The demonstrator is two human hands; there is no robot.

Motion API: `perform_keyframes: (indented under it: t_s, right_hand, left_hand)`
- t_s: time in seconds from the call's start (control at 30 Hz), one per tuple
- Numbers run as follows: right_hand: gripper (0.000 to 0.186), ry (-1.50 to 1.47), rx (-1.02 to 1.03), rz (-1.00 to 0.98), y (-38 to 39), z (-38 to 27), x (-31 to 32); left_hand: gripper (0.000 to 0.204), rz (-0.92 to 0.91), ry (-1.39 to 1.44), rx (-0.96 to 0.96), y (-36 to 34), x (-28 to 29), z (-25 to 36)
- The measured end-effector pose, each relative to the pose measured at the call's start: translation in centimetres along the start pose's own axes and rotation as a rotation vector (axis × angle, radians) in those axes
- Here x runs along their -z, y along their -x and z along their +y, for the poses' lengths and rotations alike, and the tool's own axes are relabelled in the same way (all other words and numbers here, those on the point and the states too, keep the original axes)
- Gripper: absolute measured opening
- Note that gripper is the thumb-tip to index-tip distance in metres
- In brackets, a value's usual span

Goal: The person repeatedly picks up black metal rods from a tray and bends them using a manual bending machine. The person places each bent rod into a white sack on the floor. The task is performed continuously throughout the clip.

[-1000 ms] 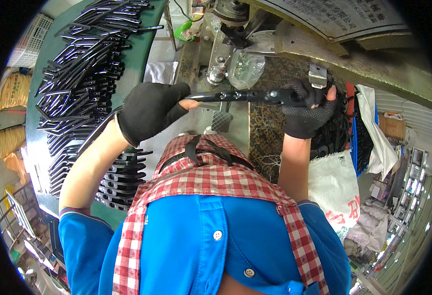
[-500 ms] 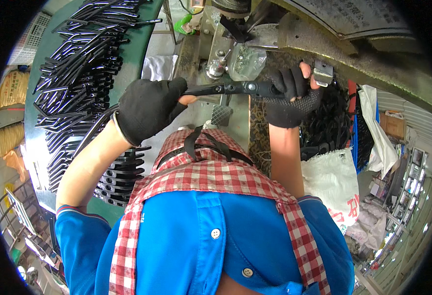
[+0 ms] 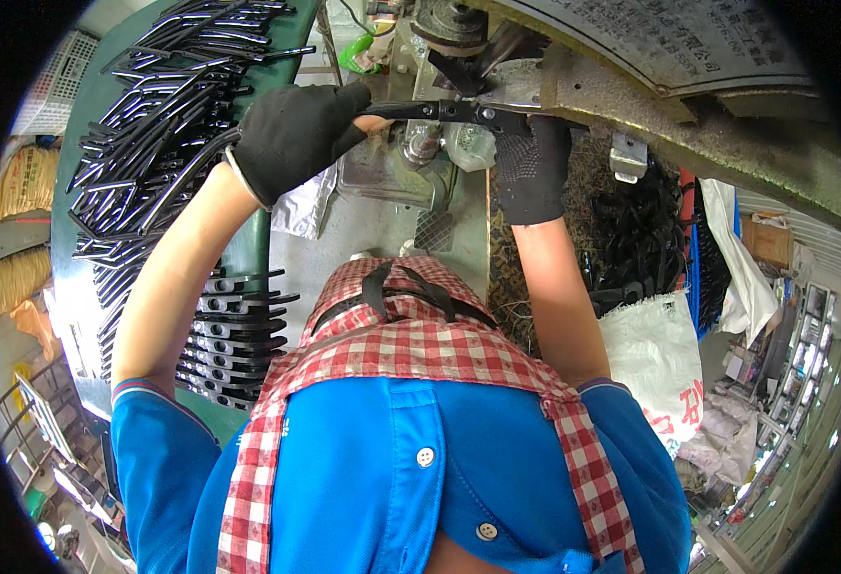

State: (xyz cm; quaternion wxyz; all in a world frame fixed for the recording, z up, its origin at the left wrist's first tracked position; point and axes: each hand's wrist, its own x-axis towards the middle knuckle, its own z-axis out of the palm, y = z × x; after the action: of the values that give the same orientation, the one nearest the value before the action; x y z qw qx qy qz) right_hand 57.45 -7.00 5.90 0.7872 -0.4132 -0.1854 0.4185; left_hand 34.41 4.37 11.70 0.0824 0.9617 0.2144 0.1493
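Note:
My left hand [image 3: 301,143], in a black fingertipless glove, is closed round a long black metal bar [image 3: 436,112] with holes and a rivet or bolt head. My right hand [image 3: 533,167], in a black dotted glove, grips the same bar farther right, its fingers mostly hidden. The bar lies level across the machine's steel fixture [image 3: 422,145], just below the upper tooling [image 3: 449,24]; whether it rests on the fixture I cannot tell. A plastic bag [image 3: 475,149] of small parts lies just below the bar.
A green table [image 3: 81,143] on my left holds heaps of bent black tubes and stacked brackets. A metal bracket [image 3: 628,153] hangs under the machine's beam [image 3: 708,148]. On my right are black parts [image 3: 641,234] and a white sack [image 3: 650,364]; a foot pedal [image 3: 432,230] shows below.
Both hands have moved the bar forward, away from my body and up to the machine's fixture, with my right hand also shifting left from beside the bracket.

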Motion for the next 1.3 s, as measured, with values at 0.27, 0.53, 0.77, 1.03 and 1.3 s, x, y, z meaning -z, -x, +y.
perform_keyframes:
  t_s: [0.27, 0.53, 0.77, 1.03, 1.3]
  right_hand:
    - [0.025, 0.06, -0.038, 0.204, -1.0, 3.8, 1.6]
    - [0.029, 0.034, -0.071, -0.017, 0.4, 4.5, 2.7]
    - [0.014, 0.368, -0.119, 0.015, 2.3, 6.1, 9.3]
    - [0.039, 1.503, 0.024, -0.136, -4.1, 8.0, 11.6]
    - [0.044, 2.16, -0.073, -0.273, -7.5, 10.0, 7.7]
  left_hand:
    - [0.034, -0.287, 0.105, 0.013, -1.8, -0.7, -1.7]
    - [0.037, -0.14, 0.09, -0.073, -1.1, -3.3, -3.2]
    - [0.025, -0.118, 0.011, -0.073, -0.4, -2.9, -4.3]
    - [0.033, -0.155, 0.077, -0.064, 0.1, -1.7, -4.1]
    - [0.046, -0.053, 0.107, -0.056, 0.1, -1.2, -2.6]
